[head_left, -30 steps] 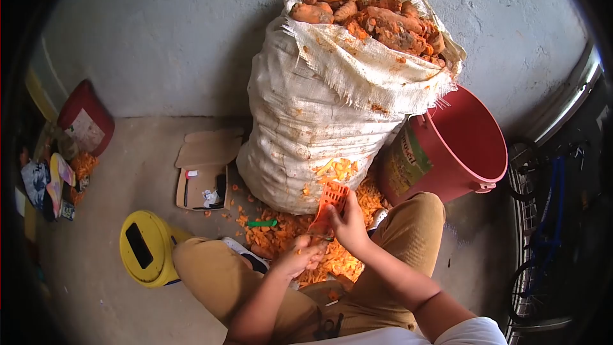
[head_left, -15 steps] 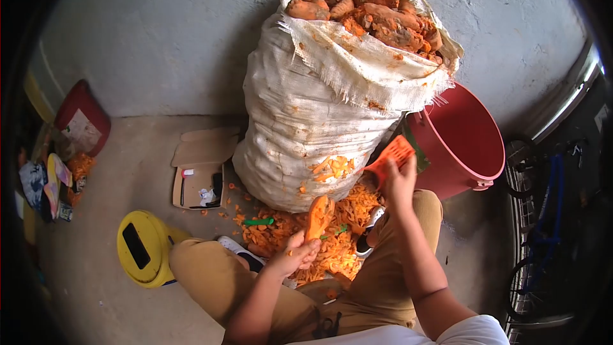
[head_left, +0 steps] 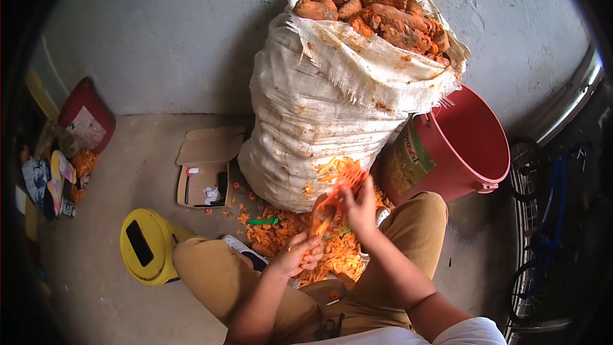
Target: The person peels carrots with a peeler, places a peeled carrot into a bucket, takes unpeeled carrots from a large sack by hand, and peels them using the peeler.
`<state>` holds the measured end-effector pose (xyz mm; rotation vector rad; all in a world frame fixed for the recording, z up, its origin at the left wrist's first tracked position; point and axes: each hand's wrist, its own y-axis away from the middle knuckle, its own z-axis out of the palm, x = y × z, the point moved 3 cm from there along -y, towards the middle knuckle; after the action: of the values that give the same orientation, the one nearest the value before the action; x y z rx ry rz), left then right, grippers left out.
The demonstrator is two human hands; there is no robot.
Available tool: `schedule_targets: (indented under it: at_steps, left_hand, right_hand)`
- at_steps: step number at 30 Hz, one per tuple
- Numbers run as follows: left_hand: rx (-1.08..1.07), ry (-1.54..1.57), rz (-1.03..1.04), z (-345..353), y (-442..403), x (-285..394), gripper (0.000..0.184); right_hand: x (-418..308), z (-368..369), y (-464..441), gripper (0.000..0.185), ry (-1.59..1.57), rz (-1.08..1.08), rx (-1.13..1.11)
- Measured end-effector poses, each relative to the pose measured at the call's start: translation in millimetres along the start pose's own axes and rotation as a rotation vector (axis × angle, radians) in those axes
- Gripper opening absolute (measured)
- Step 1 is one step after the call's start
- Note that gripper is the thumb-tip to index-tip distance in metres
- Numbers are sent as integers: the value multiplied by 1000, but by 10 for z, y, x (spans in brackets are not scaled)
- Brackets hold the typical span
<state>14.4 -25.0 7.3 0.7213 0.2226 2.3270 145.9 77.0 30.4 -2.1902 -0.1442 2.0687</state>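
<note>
My left hand (head_left: 299,254) is closed round the lower end of an orange carrot (head_left: 321,220), which points up and slightly right. In my right hand (head_left: 361,211) is an orange peeler with a slotted body (head_left: 350,179), blurred by motion, its lower part against the upper end of the carrot. Below both hands a heap of orange peelings (head_left: 338,257) covers the floor between my legs. Just beyond the hands stands a tall white woven sack (head_left: 306,108), its open top full of unpeeled carrots (head_left: 396,22).
A red tub (head_left: 447,147) is right of the sack. An open cardboard box (head_left: 207,150) with small items lies left of it. A yellow container (head_left: 143,252) stands beside my left knee. A green tool (head_left: 263,221) lies on the peelings. A blue bicycle frame (head_left: 555,204) is at far right.
My right hand swung out right with the peeler, away from the carrot, then came back in to its upper end. My left hand has kept hold of the carrot.
</note>
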Motion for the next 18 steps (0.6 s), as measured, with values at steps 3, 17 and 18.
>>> schedule_targets:
  at_steps: [3,17,18]
  left_hand:
    - [-42,-18,-27,-10,24,-22,20]
    - [-245,229,-64,-47,-50,-55,30]
    - [-261,220,-81,-26,-29,-49,30]
  right_hand:
    - [80,-373,-446,28,140,-196,280]
    - [-159,28,88,32,46,-64,-23]
    - [-104,-10,3,34,-30,-9,-4]
